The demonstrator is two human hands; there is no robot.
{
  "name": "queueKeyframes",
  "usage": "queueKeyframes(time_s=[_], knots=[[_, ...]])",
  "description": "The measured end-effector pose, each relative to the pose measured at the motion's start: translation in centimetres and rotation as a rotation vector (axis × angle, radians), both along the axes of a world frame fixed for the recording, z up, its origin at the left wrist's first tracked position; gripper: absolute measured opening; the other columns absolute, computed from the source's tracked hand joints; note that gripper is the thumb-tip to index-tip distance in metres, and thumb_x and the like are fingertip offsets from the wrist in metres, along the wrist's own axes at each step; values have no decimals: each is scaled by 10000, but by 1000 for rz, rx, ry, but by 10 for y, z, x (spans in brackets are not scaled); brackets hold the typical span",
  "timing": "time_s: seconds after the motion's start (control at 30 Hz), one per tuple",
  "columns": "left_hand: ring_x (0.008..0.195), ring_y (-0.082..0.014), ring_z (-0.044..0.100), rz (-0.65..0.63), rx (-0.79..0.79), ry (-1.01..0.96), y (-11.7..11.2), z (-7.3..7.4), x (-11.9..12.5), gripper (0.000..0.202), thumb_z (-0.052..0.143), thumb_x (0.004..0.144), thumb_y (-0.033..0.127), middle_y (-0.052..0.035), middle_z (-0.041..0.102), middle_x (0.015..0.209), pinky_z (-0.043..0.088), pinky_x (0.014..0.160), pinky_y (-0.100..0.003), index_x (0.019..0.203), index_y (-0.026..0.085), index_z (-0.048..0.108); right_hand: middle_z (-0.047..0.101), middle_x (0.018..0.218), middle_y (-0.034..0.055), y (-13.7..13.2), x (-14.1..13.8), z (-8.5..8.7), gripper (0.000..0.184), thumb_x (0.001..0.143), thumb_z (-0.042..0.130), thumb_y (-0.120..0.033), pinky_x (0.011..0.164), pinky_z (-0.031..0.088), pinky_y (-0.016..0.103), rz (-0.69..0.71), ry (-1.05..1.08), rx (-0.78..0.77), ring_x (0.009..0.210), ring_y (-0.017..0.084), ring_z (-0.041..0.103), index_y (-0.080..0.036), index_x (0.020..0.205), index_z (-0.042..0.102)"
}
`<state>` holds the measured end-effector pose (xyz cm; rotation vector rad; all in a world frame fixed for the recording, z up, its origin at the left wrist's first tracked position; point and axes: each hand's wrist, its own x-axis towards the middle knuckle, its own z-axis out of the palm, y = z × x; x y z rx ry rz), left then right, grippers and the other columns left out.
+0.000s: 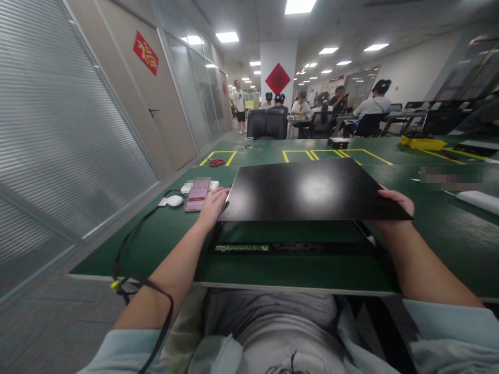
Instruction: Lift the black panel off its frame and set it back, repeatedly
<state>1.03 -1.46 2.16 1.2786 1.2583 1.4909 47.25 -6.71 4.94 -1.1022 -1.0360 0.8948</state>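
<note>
A flat, glossy black display panel (300,192) is tilted above the green table, held by its two sides. My left hand (213,206) is closed on its left edge, fingertips at the rim. At the right edge, my right hand (395,210) grips it with the thumb on top; the other fingers are partly hidden beneath. Under the panel lies a thin black frame (312,248), and a strip of green circuit board (241,248) shows along its near side. The panel covers the frame's far part.
Left of the panel are a phone (198,195), a white rounded device (174,201) and a black cord (128,234). Beyond it, red-handled scissors (217,162) and a clear cup (248,142) stand on the green table (148,257). Several people sit at tables farther back.
</note>
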Motion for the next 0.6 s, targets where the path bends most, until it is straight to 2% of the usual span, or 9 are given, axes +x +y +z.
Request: queueKeyframes(time_s=[0.13,0.23,0.3,0.4,0.5,0.6], knots=[[1338,-312,511,25,72,343,2,-4,-4,146,757,752,277,-105,630,1234,276,1244,-415,885,227,793,757,997,94,7,3,-3,369,667,573,-256,1002,545,468,-166,274,55,1067,328,701,-209,1006,710],[1277,-322,552,-8,57,401,6,-11,-8,165,771,723,300,-98,660,1144,308,1232,-444,873,232,780,703,819,47,13,6,-2,223,623,569,-146,854,604,336,-293,495,97,878,220,704,-209,824,641],[1280,-323,561,-50,51,493,8,-15,-10,228,761,721,322,-96,667,1174,331,1223,-456,930,231,776,649,736,23,17,7,-1,179,619,540,-101,706,606,266,-351,616,117,737,168,672,-203,758,589],[1331,-318,553,-125,38,747,9,-20,-13,335,693,758,333,-106,637,1319,332,1231,-465,1061,209,764,573,677,-10,22,8,0,166,619,509,-54,551,568,222,-430,723,140,607,131,616,-189,713,535],[1359,-321,548,-170,29,922,9,-21,-15,384,633,795,323,-118,607,1406,340,1233,-467,1137,192,751,563,691,-16,26,8,-1,182,626,497,-12,533,567,221,-473,751,154,592,119,603,-175,703,528],[1342,-322,570,-168,38,972,9,-22,-16,380,614,810,317,-120,623,1399,368,1219,-471,1141,193,752,583,709,-2,27,9,-3,199,646,481,21,538,566,214,-531,748,143,619,121,620,-166,693,533]])
